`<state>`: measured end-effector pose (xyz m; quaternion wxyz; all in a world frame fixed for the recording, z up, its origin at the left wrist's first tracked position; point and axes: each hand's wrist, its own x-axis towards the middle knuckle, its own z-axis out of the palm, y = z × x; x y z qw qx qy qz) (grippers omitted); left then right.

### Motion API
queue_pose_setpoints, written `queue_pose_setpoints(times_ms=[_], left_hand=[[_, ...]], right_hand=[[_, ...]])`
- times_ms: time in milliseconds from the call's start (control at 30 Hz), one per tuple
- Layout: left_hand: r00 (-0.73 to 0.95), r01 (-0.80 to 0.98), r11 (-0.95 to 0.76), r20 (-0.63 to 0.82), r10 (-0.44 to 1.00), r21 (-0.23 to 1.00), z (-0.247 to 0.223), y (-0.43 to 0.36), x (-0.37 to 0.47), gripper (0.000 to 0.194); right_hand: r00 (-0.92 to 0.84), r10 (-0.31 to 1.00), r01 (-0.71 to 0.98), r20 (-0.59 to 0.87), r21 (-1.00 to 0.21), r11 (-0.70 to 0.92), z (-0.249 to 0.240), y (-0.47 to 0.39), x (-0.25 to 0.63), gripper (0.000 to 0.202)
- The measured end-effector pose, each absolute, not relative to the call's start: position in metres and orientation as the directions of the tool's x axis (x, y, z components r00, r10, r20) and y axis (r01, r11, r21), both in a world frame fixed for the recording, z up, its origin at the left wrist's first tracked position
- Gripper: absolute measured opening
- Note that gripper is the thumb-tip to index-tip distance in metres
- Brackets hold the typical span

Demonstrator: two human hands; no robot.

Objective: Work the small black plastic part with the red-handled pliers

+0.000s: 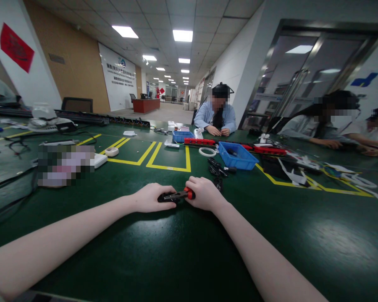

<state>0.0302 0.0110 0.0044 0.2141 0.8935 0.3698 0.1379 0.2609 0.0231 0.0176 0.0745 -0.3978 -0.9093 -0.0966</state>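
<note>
Needle-nose pliers (179, 195) with red handles sit in my right hand (205, 193), whose fingers are wrapped round the grips. Their metal jaws point left, towards my left hand (148, 198). Between the thumb and fingers of that hand is a small black part (161, 197), and the jaws lie against or over it; I cannot tell whether they grip it. Both hands are close together, low over the green table. Just beyond my right hand lies a bunch of black cables (216, 168).
A blue bin (237, 156) stands ahead to the right, beside a white ring (207, 152) and red strips (200, 141). A tape roll (111, 152) and a white box (100, 161) lie left. Yellow tape (168, 168) marks the green table (189, 260). One person (216, 111) sits opposite; others sit right.
</note>
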Motion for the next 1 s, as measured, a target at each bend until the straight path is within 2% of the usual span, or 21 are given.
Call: queue_pose_setpoints(times_ms=[1000], left_hand=[[0.701, 0.595, -0.657, 0.103, 0.706, 0.462, 0.0028, 0.0111, 0.0300, 0.037]], right_hand=[[-0.676, 0.710, 0.735, 0.196, 0.110, 0.669, 0.0173, 0.0217, 0.2590, 0.016]])
